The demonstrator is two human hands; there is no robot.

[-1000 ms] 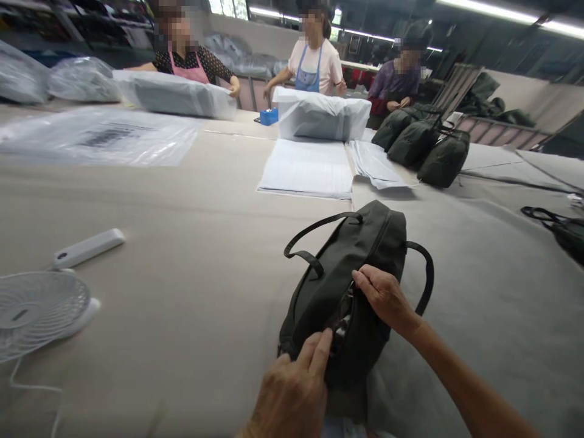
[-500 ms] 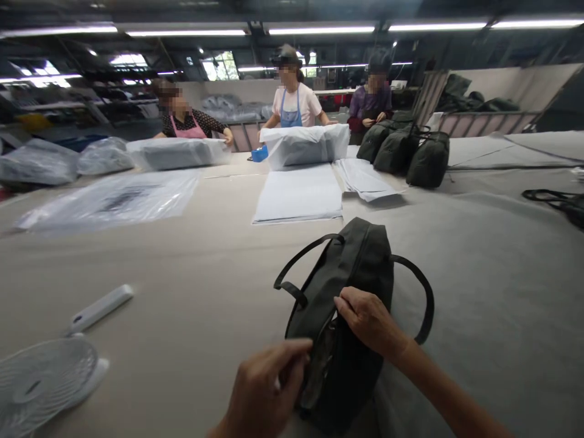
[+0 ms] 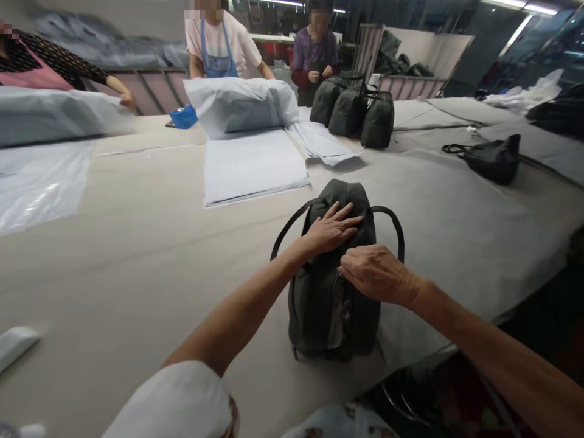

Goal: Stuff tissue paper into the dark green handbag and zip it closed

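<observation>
A dark green handbag (image 3: 312,304) stands upright on the table before me, its two loop handles out to the sides. Its top zip is partly open towards me, and something pale and shiny shows in the gap. My left hand (image 3: 331,231) lies flat on the far part of the bag's top, fingers spread. Just nearer, my right hand (image 3: 376,272) is closed in a pinch at the zip line, at the end of the open stretch. The zipper pull in those fingers is mostly hidden by them.
Across the table (image 3: 150,261), co-workers stand by a wrapped package (image 3: 255,106) and several dark bags (image 3: 349,112). White sheets (image 3: 255,164) lie ahead. Another dark bag (image 3: 495,159) lies to the right, a plastic sheet (image 3: 41,182) to the left. A white handle-like piece (image 3: 18,347) is at lower left.
My left hand has moved from the near end of the opening to lie flat on the bag's far part. My right hand stays pinched at the zip. The view has turned right and downward.
</observation>
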